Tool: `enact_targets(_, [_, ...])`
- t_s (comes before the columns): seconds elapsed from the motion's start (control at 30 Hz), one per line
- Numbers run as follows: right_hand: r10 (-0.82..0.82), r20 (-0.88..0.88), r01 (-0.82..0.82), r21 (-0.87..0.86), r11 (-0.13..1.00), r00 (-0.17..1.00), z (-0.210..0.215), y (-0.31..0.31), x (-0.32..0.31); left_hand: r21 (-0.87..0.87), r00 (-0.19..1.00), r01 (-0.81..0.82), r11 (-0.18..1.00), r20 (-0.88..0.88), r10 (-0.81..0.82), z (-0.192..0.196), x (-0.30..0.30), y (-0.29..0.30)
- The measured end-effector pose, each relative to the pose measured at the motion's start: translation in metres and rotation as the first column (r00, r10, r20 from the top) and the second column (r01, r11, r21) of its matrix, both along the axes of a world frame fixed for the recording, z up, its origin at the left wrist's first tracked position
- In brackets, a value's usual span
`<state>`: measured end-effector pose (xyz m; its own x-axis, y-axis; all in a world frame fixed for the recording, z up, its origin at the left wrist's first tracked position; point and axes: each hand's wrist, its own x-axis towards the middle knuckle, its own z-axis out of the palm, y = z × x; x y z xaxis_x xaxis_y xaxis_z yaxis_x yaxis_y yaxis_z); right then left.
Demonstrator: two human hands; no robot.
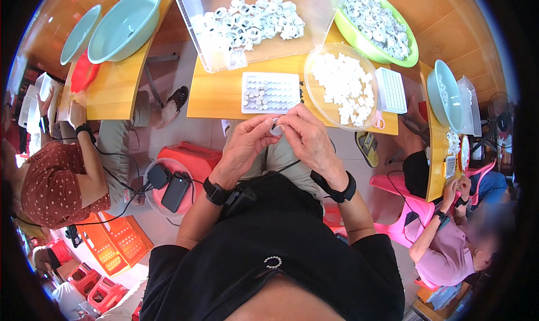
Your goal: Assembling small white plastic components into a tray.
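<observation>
Wooden table (224, 99) carries a clear tray of white rings (250, 23), a clear bowl of white pieces (342, 85) and a white grid tray (270, 92) at its near edge. Left hand (244, 147) and right hand (309, 138) meet just below that tray, over the lap. Both sets of fingertips pinch one small white ring (275, 130) between them.

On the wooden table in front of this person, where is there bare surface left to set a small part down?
Bare wood shows left of the grid tray, on the wooden table, and in a thin strip along the near edge below it. The rest is crowded: the clear bin at the back, the clear bowl of white pieces, the green basin. Both hands pinch a small ring off the edge.
</observation>
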<state>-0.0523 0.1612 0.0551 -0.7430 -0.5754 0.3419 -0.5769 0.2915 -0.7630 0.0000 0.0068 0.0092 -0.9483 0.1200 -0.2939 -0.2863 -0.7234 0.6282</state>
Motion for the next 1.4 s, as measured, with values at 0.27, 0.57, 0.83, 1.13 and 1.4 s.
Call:
enact_targets(0.27, [-0.012,-0.029,0.012,0.023,1.0,1.0,0.002,-0.002,0.002,-0.009,0.999,-0.006,1.0,-0.046,0.005,-0.002,-0.001,0.001])
enact_targets(0.57, [-0.026,-0.028,0.025,-0.026,0.999,0.999,-0.004,-0.002,0.004,-0.012,0.999,0.008,1.0,-0.04,-0.008,0.003,0.001,0.002])
enact_targets(0.83, [-0.189,0.069,0.194,-0.079,0.978,0.98,-0.011,-0.004,0.012,-0.062,0.993,-0.029,0.998,-0.12,0.021,0.005,0.001,0.007])
enact_targets(1.13, [-0.076,0.644,0.33,-0.284,0.9,0.761,-0.023,0.001,0.015,-0.27,0.985,-0.123,0.955,-0.153,0.083,0.006,0.001,0.013])
enact_targets(1.4, [-0.05,0.692,0.336,-0.284,0.898,0.72,-0.028,-0.004,0.013,-0.519,0.954,-0.232,0.823,-0.286,0.089,0.008,0.002,0.016])
